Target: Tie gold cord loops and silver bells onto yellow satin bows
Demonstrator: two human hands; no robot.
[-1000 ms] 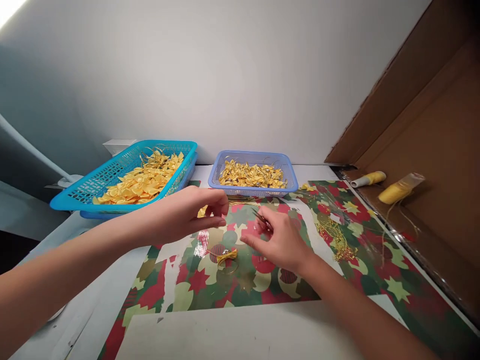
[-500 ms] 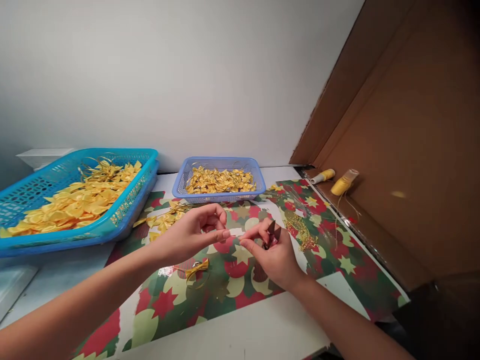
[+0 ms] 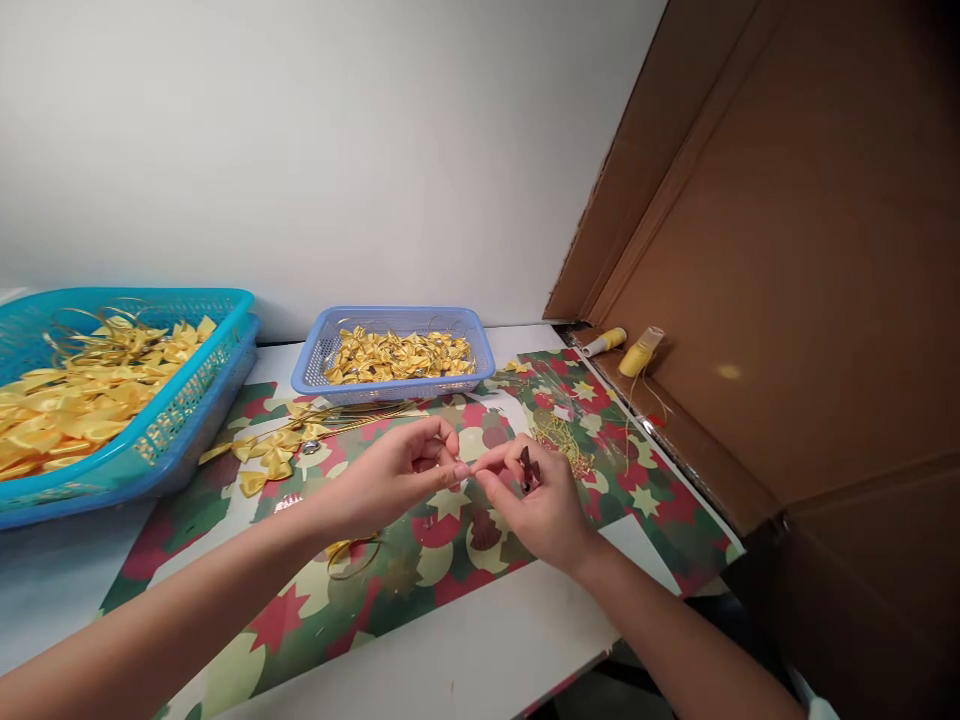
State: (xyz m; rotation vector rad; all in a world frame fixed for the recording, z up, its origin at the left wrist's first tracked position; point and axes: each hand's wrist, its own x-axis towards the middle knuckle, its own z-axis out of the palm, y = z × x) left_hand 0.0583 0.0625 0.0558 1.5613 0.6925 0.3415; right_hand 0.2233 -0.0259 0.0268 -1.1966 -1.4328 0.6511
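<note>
Over the patterned bench (image 3: 409, 600), where a half-hidden gold bow (image 3: 340, 549) lies, the left hand (image 3: 409, 468), pinched closed, content unclear, meets the right hand (image 3: 546, 505) gripping dark snips (image 3: 529, 470), seemingly delicate work, next needing steadiness.

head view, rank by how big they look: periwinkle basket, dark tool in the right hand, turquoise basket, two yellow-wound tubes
1. Turquoise basket, though cut off by the frame
2. Periwinkle basket
3. Left tube and right tube, too alike to rank
4. Dark tool, visible part only; the right hand partly hides it
</note>
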